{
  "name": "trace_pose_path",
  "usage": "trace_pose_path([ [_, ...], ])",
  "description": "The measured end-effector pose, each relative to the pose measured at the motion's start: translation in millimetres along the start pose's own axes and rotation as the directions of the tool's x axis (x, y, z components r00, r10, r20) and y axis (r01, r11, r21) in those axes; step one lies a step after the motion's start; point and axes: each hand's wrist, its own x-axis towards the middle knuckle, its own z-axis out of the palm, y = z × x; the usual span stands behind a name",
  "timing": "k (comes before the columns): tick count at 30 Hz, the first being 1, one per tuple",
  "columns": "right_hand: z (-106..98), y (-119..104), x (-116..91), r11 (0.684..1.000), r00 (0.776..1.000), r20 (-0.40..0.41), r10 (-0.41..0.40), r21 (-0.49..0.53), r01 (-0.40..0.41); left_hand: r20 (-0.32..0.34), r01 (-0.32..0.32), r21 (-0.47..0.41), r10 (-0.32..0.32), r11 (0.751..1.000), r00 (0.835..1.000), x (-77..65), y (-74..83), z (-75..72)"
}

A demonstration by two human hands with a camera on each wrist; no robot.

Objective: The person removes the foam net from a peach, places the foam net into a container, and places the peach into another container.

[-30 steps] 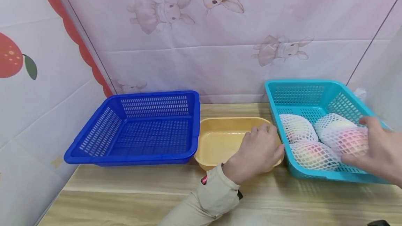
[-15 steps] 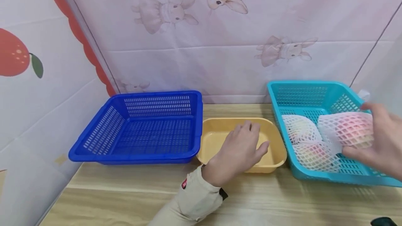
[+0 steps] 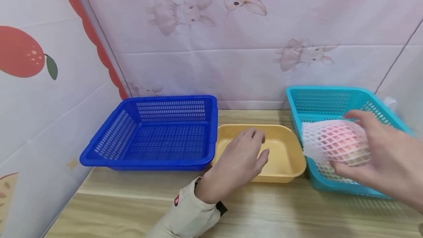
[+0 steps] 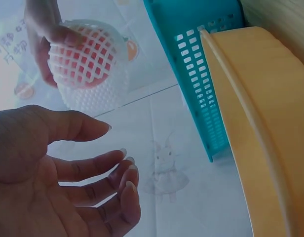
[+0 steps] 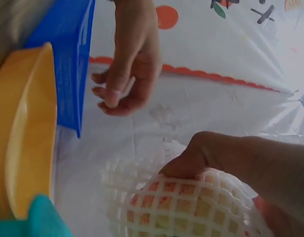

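Observation:
In the head view, my right hand [image 3: 384, 151] grips a red-and-yellow fruit [image 3: 345, 140] wrapped in a white foam net, held up over the teal basket [image 3: 325, 184]. The right wrist view has the thumb on the net of this fruit [image 5: 176, 207]. My left hand [image 3: 236, 155] hovers over the yellow basin [image 3: 281, 159], fingers loosely bent around nothing. Its spread thumb and fingers show in the left wrist view, where the left hand [image 4: 68, 173] is apart from the fruit [image 4: 88, 64]. Another netted fruit [image 3: 325, 172] is partly hidden beneath the held one.
A blue slatted basket [image 3: 162, 163] stands left of the yellow basin on the wooden table [image 3: 264, 208]. The teal basket is close against the basin's right side. Behind them rises a wall [image 3: 231, 72] covered with a rabbit print.
My right hand has lifted the netted fruit from among the others in the teal basket and carried it left. The left hand has drawn back leftward from the basin's right edge.

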Motion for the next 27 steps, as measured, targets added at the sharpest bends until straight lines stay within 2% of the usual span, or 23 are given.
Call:
trace_pose_path([
  [5, 8, -21, -3, 1.0, 0.998, 0.053, -0.021, 0.018, 0.02, 0.002, -0.014, -0.034, 0.014, 0.999, 1.0, -12.9, -5.8, -5.9],
  [11, 18, -43, -7, 0.994, 0.995, 0.087, -0.054, 0.104, 0.045, 0.004, -0.024, -0.108, 0.025, 0.994, 1.0, -29.8, -13.0, -12.4],
  [14, 24, -52, -9, 0.989, 0.994, 0.08, -0.071, 0.136, 0.06, 0.021, -0.024, -0.147, 0.027, 0.989, 0.999, -36.3, -15.9, -11.7],
  [16, 30, -57, -10, 0.981, 0.992, 0.038, -0.119, 0.157, 0.112, 0.041, -0.025, -0.179, 0.033, 0.983, 0.999, -40.2, -18.4, -9.7],
  [21, 46, -71, -20, 0.963, 0.981, 0.023, -0.195, 0.196, 0.187, 0.06, -0.038, -0.267, 0.056, 0.963, 0.997, -53.3, -27.3, -4.1],
  [23, 54, -77, -26, 0.961, 0.979, 0.042, -0.198, 0.203, 0.186, 0.07, -0.035, -0.306, 0.06, 0.951, 0.996, -59.9, -31.6, -1.9],
  [27, 71, -87, -39, 0.952, 0.976, 0.024, -0.218, 0.224, 0.207, 0.121, -0.012, -0.401, 0.066, 0.916, 0.991, -73.1, -39.9, 2.4],
])
